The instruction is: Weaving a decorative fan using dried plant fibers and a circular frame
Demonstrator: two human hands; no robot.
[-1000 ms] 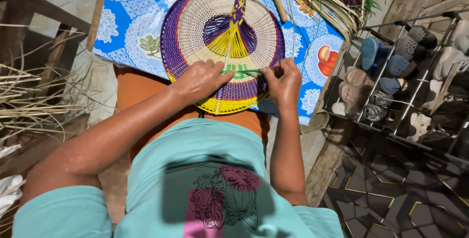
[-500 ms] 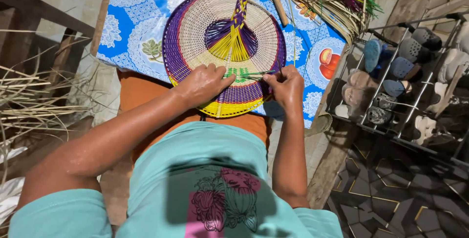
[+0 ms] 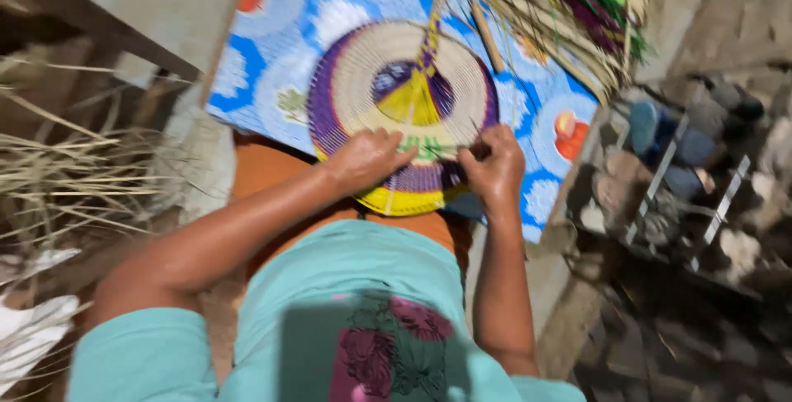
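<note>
The round woven fan (image 3: 404, 113) lay flat on the person's lap over an orange cloth (image 3: 264, 171), its far half resting on a blue floral cloth (image 3: 272, 39). Most of the disc appeared already woven: a yellow and purple centre, a wide band of natural straw, a purple outer ring and a braided handle (image 3: 429, 35) running away from the person. The near rim carried a yellow edge, and a short patch of green strands (image 3: 425, 150) sat between the hands, which was judged to be the section in work; how much of the rim remained unfinished could not be told through the blur. The left hand (image 3: 367, 158) pressed down on the near part of the fan with fingers curled. The right hand (image 3: 495, 163) was closed in a pinch on a thin strand at the weave. Loose dyed straw (image 3: 577, 6) lay beyond the fan, dry straw (image 3: 74, 171) lay to the left, and a shoe rack (image 3: 685, 171) stood to the right.
</note>
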